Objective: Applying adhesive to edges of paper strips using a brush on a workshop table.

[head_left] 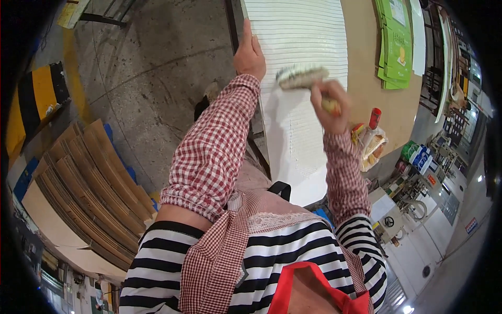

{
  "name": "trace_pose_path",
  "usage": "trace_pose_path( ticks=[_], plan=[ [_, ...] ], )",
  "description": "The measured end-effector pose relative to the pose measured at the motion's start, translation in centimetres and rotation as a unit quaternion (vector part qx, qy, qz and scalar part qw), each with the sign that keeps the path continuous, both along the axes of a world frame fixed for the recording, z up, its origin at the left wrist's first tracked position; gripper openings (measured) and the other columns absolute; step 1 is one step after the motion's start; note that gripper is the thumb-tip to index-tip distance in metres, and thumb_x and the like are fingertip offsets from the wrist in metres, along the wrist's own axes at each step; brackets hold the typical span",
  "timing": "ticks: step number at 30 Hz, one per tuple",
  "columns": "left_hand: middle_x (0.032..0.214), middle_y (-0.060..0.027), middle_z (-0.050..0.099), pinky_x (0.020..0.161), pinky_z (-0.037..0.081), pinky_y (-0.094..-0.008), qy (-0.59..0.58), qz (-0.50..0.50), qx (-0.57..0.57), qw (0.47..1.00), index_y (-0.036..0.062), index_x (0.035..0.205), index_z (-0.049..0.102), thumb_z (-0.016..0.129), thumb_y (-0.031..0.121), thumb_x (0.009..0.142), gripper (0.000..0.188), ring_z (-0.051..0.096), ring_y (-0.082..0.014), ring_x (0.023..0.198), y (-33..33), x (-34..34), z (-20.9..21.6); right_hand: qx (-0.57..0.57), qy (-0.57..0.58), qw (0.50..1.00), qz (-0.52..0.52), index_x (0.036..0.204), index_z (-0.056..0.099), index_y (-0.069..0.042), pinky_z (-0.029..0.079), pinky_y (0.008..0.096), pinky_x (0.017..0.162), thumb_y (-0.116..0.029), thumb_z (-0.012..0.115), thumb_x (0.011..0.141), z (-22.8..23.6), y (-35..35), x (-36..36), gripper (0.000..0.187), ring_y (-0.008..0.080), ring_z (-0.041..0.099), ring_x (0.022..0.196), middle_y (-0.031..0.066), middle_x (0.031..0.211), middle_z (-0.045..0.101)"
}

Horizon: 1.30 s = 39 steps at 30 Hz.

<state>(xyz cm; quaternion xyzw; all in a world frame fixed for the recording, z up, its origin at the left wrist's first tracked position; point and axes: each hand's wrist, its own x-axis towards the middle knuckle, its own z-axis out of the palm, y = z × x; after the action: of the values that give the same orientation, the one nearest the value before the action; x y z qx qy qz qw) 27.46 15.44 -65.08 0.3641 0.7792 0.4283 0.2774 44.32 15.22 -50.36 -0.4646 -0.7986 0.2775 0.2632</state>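
A pile of white sheets (295, 31), fanned so their edges form many close lines, covers the near-left part of the table. My left hand (251, 58) lies against the pile's left edge, its fingers stretched out and pointing away from me. In my right hand (333, 107) is the handle of a wide brush, the fingers wrapped round it. The brush head (299, 78) is over the sheets, its bristles pointing left; slight blur hides whether it touches them. Below it, the white surface nearer to me looks wet or smeared in places.
Right of the sheets, a brown board (363, 31) carries green printed packages (396, 47). A red-capped container (374, 119) and a plastic-wrapped item (374, 149) stand by my right forearm. Cardboard sheets (99, 193) are stacked at left, near a black-and-yellow striped barrier (42, 94).
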Motion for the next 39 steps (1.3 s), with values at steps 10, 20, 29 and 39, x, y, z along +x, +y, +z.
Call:
trace_pose_path(
  ticks=[10, 20, 29, 39],
  plan=[
    [0.103, -0.0151, 0.065, 0.072, 0.053, -0.0413, 0.026, 0.01, 0.021, 0.999, 0.021, 0.149, 0.024, 0.032, 0.029, 0.102, 0.048, 0.064, -0.0311, 0.085, 0.4, 0.2, -0.5, 0.057, 0.048, 0.996, -0.042, 0.077, 0.063, 0.002, 0.047, 0.0252, 0.059, 0.003, 0.067, 0.075, 0.8, 1.0, -0.3, 0.004, 0.0134, 0.059, 0.064, 0.0081, 0.072, 0.062],
    [0.132, -0.0204, 0.051, 0.095, 0.044, -0.0391, -0.028, 0.041, 0.067, 0.996, 0.0145, 0.149, 0.023, 0.034, 0.028, 0.101, 0.05, 0.053, -0.0347, 0.117, 0.0, -0.2, 1.0, -0.02, -0.004, 1.0, -0.014, 0.073, 0.059, 0.001, 0.047, 0.0261, 0.063, 0.005, 0.065, 0.072, 1.3, -8.5, 5.9, 0.007, 0.017, 0.06, 0.066, 0.0106, 0.074, 0.062],
    [0.151, -0.0206, 0.022, 0.114, 0.021, -0.042, -0.047, -0.034, 0.074, 0.996, 0.0033, 0.148, 0.018, 0.031, 0.024, 0.1, 0.053, 0.024, -0.0352, 0.138, -14.0, 9.1, 0.7, 0.085, 0.09, 0.989, -0.077, 0.076, 0.062, 0.002, 0.047, 0.0253, 0.06, 0.002, 0.068, 0.075, 0.3, -2.3, 2.3, 0.006, 0.0134, 0.059, 0.066, 0.0077, 0.072, 0.063],
    [0.147, -0.0177, 0.033, 0.109, 0.031, -0.0374, -0.063, -0.021, 0.094, 0.993, 0.0036, 0.148, 0.018, 0.031, 0.019, 0.1, 0.051, 0.036, -0.0327, 0.133, -15.6, 9.4, 0.1, -0.005, 0.009, 1.0, -0.019, 0.076, 0.062, 0.001, 0.049, 0.0252, 0.061, 0.005, 0.067, 0.072, 0.5, -13.5, 7.8, 0.008, 0.0151, 0.061, 0.065, 0.0099, 0.074, 0.063]
  ],
)
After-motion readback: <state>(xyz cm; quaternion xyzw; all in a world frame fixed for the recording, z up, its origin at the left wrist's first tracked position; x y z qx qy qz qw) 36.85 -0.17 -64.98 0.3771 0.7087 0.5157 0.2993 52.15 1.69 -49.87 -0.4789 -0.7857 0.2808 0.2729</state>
